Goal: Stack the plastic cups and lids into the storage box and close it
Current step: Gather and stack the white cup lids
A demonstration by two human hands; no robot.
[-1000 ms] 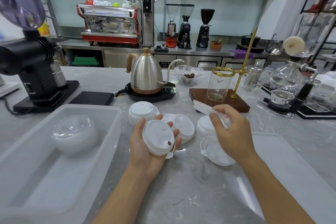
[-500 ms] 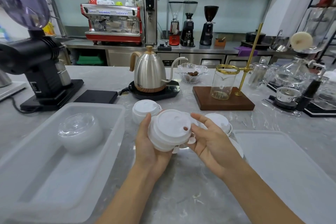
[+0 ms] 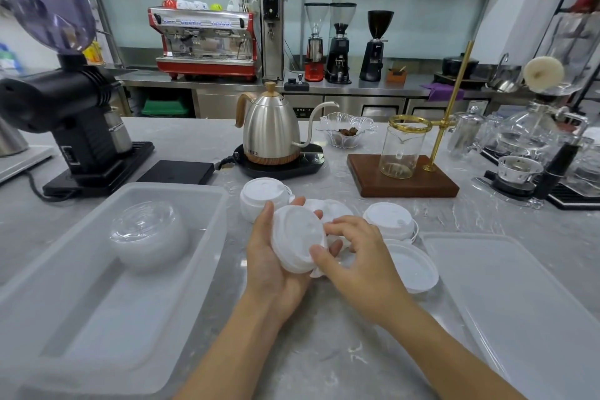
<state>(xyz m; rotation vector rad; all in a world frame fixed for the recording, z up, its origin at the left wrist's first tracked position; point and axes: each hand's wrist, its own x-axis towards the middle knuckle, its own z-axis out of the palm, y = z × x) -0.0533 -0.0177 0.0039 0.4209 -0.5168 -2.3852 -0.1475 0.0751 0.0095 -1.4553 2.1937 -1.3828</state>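
My left hand (image 3: 271, 265) cradles a small stack of white lids (image 3: 298, 240) above the counter. My right hand (image 3: 358, 261) pinches the stack's near edge with thumb and fingers. More white lids lie behind and right of it: one stack (image 3: 259, 196) at the back, one lid (image 3: 389, 220) to the right, another (image 3: 412, 266) upside down nearer me. The translucent storage box (image 3: 207, 201) stands at my left with a pile of clear domed lids (image 3: 147, 234) inside. Its flat cover (image 3: 519, 295) lies at my right.
Behind the lids stand a steel gooseneck kettle (image 3: 271, 133) on a black base, a flat black scale (image 3: 177, 171), a glass beaker on a wooden stand (image 3: 402, 172) and a glass bowl (image 3: 345, 130). A black grinder (image 3: 65, 114) stands far left, glassware (image 3: 519, 153) far right.
My right hand picked a lid off the counter, brought it onto the lid in my left hand, and now grips the joined stack. The stack has tilted toward my left.
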